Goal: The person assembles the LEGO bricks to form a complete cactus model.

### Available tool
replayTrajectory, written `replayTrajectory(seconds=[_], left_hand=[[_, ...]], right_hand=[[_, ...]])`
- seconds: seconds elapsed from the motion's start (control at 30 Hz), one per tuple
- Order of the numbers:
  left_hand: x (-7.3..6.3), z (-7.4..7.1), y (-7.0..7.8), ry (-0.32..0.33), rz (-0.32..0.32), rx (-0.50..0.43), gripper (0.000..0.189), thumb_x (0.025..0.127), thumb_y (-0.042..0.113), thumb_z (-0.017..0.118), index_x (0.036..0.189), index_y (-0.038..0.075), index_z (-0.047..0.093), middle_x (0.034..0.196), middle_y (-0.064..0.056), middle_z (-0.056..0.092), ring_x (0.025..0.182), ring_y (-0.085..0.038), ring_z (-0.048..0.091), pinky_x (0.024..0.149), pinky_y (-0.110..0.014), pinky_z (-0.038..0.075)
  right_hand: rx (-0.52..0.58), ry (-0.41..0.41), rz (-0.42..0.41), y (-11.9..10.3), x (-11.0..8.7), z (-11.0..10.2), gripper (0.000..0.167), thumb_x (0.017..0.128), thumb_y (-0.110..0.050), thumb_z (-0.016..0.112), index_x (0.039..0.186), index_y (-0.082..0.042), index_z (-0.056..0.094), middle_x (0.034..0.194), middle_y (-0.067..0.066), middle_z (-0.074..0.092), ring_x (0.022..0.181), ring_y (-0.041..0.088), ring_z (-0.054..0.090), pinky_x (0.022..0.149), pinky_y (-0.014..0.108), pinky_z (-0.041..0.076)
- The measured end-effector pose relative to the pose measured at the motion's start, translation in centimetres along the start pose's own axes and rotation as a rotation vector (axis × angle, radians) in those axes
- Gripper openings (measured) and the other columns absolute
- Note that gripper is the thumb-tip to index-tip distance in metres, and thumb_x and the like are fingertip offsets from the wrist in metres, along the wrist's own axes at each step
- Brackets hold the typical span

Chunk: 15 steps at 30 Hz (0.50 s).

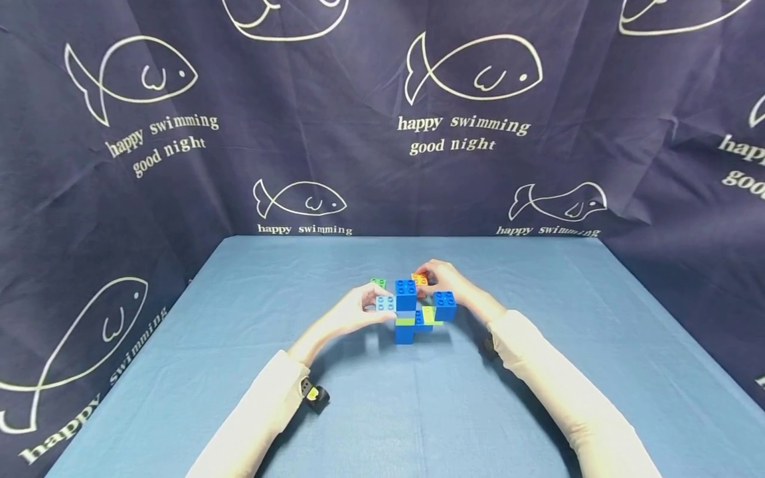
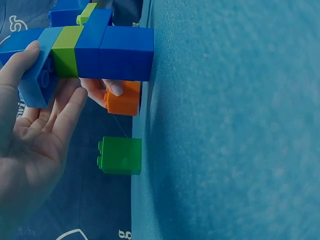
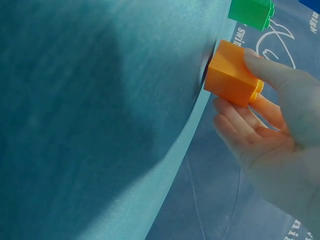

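My left hand pinches a light blue brick that juts from the left side of a standing toy-brick build. That build has a dark blue brick on top, a lime-green layer in the middle and more dark blue below. On its right side, a lime piece and another dark blue brick stick out. Behind the build, my right hand grips an orange brick between thumb and fingers, at or close to the table surface.
A loose green brick stands on the blue cloth-covered table, behind the build and left of the orange brick. Dark fabric with fish drawings hangs at the back and sides. A small black device sits at the left wrist.
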<state>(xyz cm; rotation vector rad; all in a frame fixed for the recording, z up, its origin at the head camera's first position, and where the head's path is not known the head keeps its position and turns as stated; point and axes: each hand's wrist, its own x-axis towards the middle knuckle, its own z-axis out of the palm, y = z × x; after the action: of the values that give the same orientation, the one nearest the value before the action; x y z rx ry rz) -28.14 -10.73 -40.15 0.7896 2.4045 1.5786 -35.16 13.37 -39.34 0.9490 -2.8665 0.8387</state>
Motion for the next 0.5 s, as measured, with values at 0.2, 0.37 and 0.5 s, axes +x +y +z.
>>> replayTrajectory(seconds=[0.2,0.37,0.5], left_hand=[[0.06,-0.13,-0.16,0.004,0.023,-0.009,0.035,0.083,0.016,0.071,0.113,0.004,0.058,0.101,-0.01,0.063,0.09,-0.012,0.06,0.084,-0.028,0.051],[0.01,-0.09,-0.19,-0.01,0.023,-0.007,0.035,0.083,0.016,0.071,0.113,0.003,0.058,0.101,-0.011,0.064,0.09,-0.012,0.061,0.084,-0.029,0.051],[0.04,-0.06,-0.09,-0.01,0.016,0.001,0.035,0.083,0.013,0.071,0.114,0.002,0.057,0.102,-0.012,0.064,0.09,-0.011,0.061,0.085,-0.029,0.051]], right_hand=[[0.005,0.007,0.01,-0.11,0.29,-0.4,0.034,0.086,-0.016,0.068,0.114,0.001,0.061,0.106,0.017,0.065,0.095,0.029,0.062,0.089,0.044,0.05],[-0.008,0.027,-0.016,-0.17,0.17,-0.46,0.033,0.085,-0.016,0.069,0.113,0.001,0.063,0.102,0.015,0.066,0.091,0.027,0.062,0.087,0.043,0.051],[0.015,0.047,-0.012,-0.21,0.02,-0.68,0.035,0.084,-0.017,0.07,0.112,0.002,0.062,0.1,0.015,0.067,0.09,0.027,0.063,0.085,0.043,0.051]])
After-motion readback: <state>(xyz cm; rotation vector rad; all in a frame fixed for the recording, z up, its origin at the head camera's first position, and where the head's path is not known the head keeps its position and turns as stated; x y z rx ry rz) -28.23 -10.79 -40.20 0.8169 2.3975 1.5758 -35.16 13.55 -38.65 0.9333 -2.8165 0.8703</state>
